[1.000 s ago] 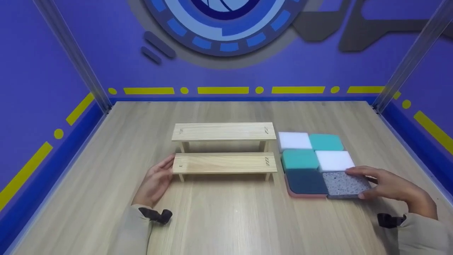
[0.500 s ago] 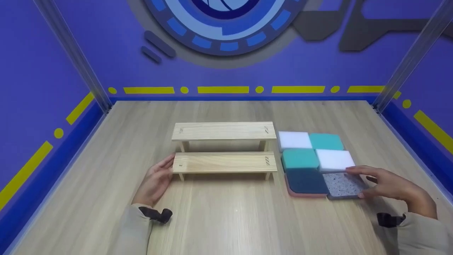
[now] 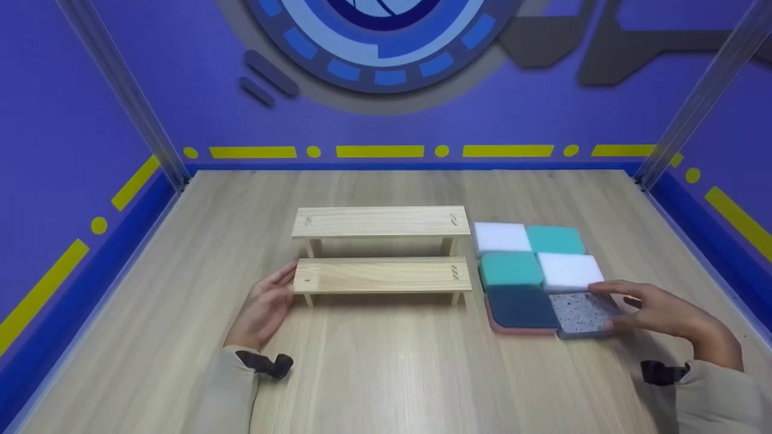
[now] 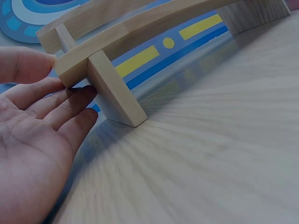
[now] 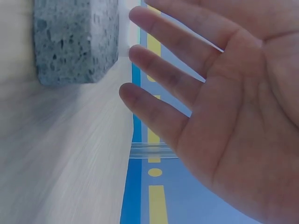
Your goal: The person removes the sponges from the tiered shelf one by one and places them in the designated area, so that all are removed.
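Note:
My left hand [image 3: 263,309] holds the left end of the nearer pale wooden bench-like stand [image 3: 383,275], thumb at its front corner. In the left wrist view the other fingers reach under and behind the plank, beside its leg [image 4: 117,91]. My right hand [image 3: 666,313] reaches over the right side of a grey speckled block [image 3: 582,313], a fingertip at its far edge, the thumb over its top. In the right wrist view the fingers extend fairly straight and spread beside this block [image 5: 74,42]. A dark blue pad with a reddish underside [image 3: 522,308] lies left of it.
Behind the nearer stand is a second wooden stand [image 3: 380,221]. White blocks [image 3: 502,237] [image 3: 570,271] and teal blocks [image 3: 556,240] [image 3: 511,268] alternate beyond the grey one. Blue walls [image 3: 386,129] enclose the wooden table [image 3: 386,374] at the back and sides.
My right thumb has shifted slightly left and inward over the grey block, and less of the block's right side shows. My left hand and the wooden stands have stayed put.

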The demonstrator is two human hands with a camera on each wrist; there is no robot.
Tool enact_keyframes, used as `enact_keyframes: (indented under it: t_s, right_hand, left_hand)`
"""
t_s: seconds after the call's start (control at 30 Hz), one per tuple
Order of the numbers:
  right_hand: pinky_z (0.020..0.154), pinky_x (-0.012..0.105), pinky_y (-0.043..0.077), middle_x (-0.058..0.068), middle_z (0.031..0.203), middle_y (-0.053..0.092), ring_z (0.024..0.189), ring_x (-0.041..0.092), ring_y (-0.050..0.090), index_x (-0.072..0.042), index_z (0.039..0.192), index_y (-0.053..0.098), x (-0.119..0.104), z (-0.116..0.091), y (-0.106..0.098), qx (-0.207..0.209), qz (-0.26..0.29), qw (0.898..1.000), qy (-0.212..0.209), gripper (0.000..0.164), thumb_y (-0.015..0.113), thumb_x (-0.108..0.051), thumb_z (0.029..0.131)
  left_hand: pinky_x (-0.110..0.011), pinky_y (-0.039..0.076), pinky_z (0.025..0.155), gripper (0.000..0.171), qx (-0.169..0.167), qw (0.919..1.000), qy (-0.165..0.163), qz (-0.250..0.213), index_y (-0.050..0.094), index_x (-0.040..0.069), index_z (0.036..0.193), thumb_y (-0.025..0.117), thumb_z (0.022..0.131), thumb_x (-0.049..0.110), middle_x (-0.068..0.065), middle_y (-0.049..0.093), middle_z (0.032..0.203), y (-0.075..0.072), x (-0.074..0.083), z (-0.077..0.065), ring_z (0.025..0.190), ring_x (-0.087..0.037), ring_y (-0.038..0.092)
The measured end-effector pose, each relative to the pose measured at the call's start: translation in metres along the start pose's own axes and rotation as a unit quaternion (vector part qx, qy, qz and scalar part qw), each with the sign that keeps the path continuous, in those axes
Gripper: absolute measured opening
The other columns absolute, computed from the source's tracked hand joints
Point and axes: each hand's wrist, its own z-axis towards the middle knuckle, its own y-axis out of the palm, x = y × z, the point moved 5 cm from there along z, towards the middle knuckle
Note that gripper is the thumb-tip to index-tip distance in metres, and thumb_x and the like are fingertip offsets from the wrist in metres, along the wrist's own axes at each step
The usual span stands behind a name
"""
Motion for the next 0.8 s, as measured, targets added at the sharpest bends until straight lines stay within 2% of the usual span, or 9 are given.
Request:
enact_keyframes:
  t_s: [0.13, 0.2, 0.3, 0.4, 0.47, 0.53, 0.63, 0.7, 0.8]
  right_hand:
    - [0.101, 0.069, 0.032, 0.028, 0.141, 0.046, 0.117, -0.02, 0.031, -0.004, 0.139, 0.049, -0.004, -0.003, -0.004, 0.022, -0.012, 0.999, -0.03, 0.056, 0.065, -0.027, 0.09]
    - [0.102, 0.067, 0.032, 0.026, 0.14, 0.047, 0.118, -0.017, 0.035, -0.005, 0.138, 0.05, -0.006, -0.004, -0.006, 0.035, -0.021, 0.999, -0.036, 0.052, 0.061, -0.027, 0.093]
    - [0.102, 0.067, 0.032, 0.028, 0.14, 0.047, 0.132, 0.022, 0.043, -0.003, 0.139, 0.049, -0.009, -0.003, -0.009, 0.053, -0.024, 0.998, -0.034, 0.05, 0.057, -0.027, 0.096]
    - [0.105, 0.058, 0.038, 0.027, 0.142, 0.046, 0.134, 0.022, 0.041, -0.003, 0.14, 0.048, -0.012, -0.002, -0.012, 0.078, -0.023, 0.996, -0.035, 0.05, 0.055, -0.028, 0.097]
    - [0.108, 0.034, 0.043, 0.027, 0.143, 0.045, 0.131, -0.003, 0.036, -0.005, 0.141, 0.047, -0.013, -0.002, -0.014, 0.105, -0.02, 0.994, -0.036, 0.05, 0.053, -0.029, 0.098]
    - [0.108, 0.02, 0.038, 0.026, 0.146, 0.041, 0.131, -0.008, 0.032, -0.008, 0.145, 0.042, -0.015, -0.002, -0.017, 0.131, -0.015, 0.99, -0.044, 0.052, 0.051, -0.03, 0.099]
    - [0.118, 0.039, 0.028, 0.027, 0.152, 0.03, 0.145, 0.022, 0.024, -0.012, 0.151, 0.031, -0.02, -0.001, -0.02, 0.166, 0.002, 0.985, -0.055, 0.056, 0.048, -0.028, 0.1]
    - [0.113, 0.066, 0.015, 0.027, 0.156, 0.02, 0.143, 0.045, 0.013, -0.014, 0.154, 0.022, -0.026, 0.0, -0.023, 0.185, 0.016, 0.98, -0.072, 0.059, 0.046, -0.025, 0.101]
    - [0.105, 0.077, 0.0, 0.023, 0.16, 0.008, 0.145, 0.045, -0.001, -0.018, 0.155, 0.014, -0.035, 0.003, -0.028, 0.225, 0.022, 0.971, -0.083, 0.063, 0.044, -0.024, 0.101]
  left_hand:
    - [-0.02, 0.047, 0.098, 0.065, 0.004, 1.0, -0.001, -0.006, 0.017, -0.013, 0.147, 0.034, 0.084, -0.019, -0.027, 0.016, 0.157, -0.001, 0.0, 0.0, 0.117, -0.006, 0.054]
    - [-0.02, 0.048, 0.097, 0.063, 0.007, 0.9999, 0.0, -0.011, 0.017, -0.013, 0.147, 0.034, 0.086, -0.018, -0.026, 0.015, 0.157, -0.002, 0.0, 0.001, 0.117, -0.005, 0.055]
    - [-0.022, 0.049, 0.097, 0.059, 0.016, 0.9997, 0.004, -0.018, 0.017, -0.012, 0.147, 0.034, 0.091, -0.013, -0.025, 0.015, 0.158, -0.003, 0.002, 0.001, 0.117, -0.006, 0.056]
    - [-0.027, 0.048, 0.101, 0.055, 0.036, 0.9989, 0.011, -0.028, 0.019, -0.009, 0.148, 0.033, 0.095, -0.007, -0.022, 0.021, 0.157, -0.007, 0.005, 0.002, 0.124, -0.014, 0.054]
    - [-0.032, 0.044, 0.106, 0.053, 0.048, 0.9983, 0.017, -0.029, 0.021, -0.006, 0.149, 0.033, 0.098, -0.002, -0.02, 0.025, 0.156, -0.009, 0.009, 0.001, 0.132, -0.022, 0.047]
    - [-0.037, 0.039, 0.112, 0.051, 0.059, 0.9975, 0.025, -0.03, 0.023, -0.003, 0.149, 0.034, 0.1, 0.004, -0.019, 0.027, 0.155, -0.01, 0.012, 0.001, 0.138, -0.028, 0.039]
    - [-0.041, 0.029, 0.118, 0.05, 0.068, 0.9969, 0.036, -0.017, 0.024, 0.001, 0.15, 0.035, 0.103, 0.015, -0.016, 0.026, 0.157, -0.01, 0.021, -0.001, 0.143, -0.029, 0.03]
    - [-0.039, 0.023, 0.121, 0.052, 0.077, 0.9962, 0.041, 0.007, 0.024, 0.005, 0.151, 0.036, 0.103, 0.023, -0.011, 0.025, 0.159, -0.009, 0.028, -0.003, 0.145, -0.026, 0.027]
    - [-0.036, 0.013, 0.123, 0.056, 0.086, 0.9886, 0.055, 0.11, 0.019, 0.013, 0.154, 0.035, 0.103, 0.033, 0.001, 0.017, 0.162, -0.004, 0.043, -0.004, 0.148, -0.018, 0.016]
